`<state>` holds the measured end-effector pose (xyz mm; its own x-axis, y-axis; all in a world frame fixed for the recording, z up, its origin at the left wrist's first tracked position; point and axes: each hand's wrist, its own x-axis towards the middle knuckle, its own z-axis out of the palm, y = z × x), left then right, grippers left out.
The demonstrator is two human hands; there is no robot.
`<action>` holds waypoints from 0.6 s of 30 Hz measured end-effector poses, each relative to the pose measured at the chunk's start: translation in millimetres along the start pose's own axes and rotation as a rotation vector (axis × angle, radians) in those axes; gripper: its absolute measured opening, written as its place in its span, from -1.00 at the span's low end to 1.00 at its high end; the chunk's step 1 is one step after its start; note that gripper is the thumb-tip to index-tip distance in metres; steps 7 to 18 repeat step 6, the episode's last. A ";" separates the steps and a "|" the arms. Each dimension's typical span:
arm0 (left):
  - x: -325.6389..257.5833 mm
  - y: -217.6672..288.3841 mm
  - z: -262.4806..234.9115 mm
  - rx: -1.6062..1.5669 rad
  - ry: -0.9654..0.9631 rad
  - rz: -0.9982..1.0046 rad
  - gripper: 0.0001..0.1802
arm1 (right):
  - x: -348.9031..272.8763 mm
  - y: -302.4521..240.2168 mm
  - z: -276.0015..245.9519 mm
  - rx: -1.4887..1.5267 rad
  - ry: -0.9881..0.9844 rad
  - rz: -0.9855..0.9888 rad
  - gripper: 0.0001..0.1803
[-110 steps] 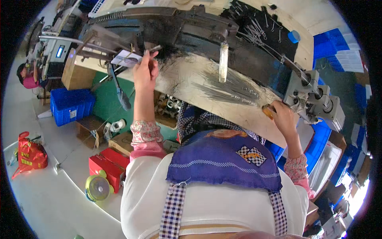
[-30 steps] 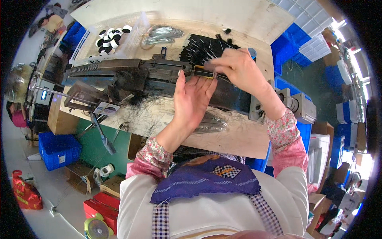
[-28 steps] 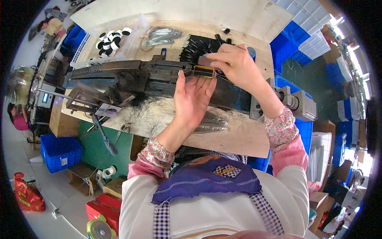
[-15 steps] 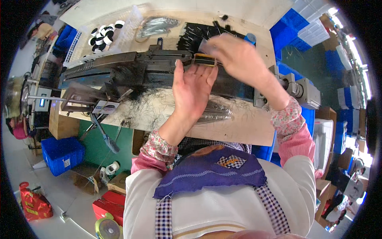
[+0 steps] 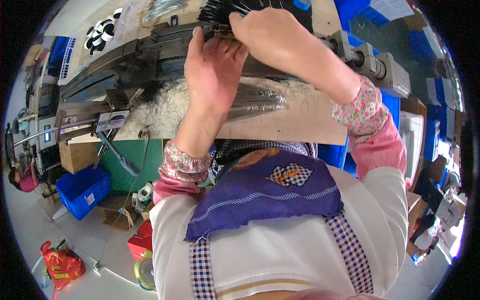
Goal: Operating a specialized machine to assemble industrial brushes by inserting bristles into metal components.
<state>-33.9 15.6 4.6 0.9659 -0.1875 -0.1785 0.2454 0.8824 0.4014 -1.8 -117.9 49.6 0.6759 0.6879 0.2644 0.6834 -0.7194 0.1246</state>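
My left hand (image 5: 212,70) reaches up over the workbench with its fingers straight and its thumb and fingertips around a small brass-coloured part (image 5: 221,33). My right hand (image 5: 272,35) comes in from the right and is closed over the same part's right end. Both hands meet on top of a long dark metal machine (image 5: 145,52) that lies across the bench. A bundle of thin shiny wires (image 5: 257,100) lies on the wooden bench top (image 5: 305,122) just under my left wrist. Loose black fibres are spread around it.
A grey motor block (image 5: 375,62) sits at the machine's right end. Black-and-white rings (image 5: 102,30) lie at the far left of the bench. On the floor at left are a blue crate (image 5: 82,190), a red bag (image 5: 60,262), tape rolls (image 5: 145,272) and another person (image 5: 22,177).
A few seconds ago my hands were far apart, left at the machine's left end, right at the bench's edge. They came together on the small part and stay there; the view has closed in.
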 end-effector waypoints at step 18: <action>-2.4 -33.6 -16.5 0.068 0.198 0.066 -0.69 | -68.3 -9.7 11.0 0.287 -0.080 0.123 -0.44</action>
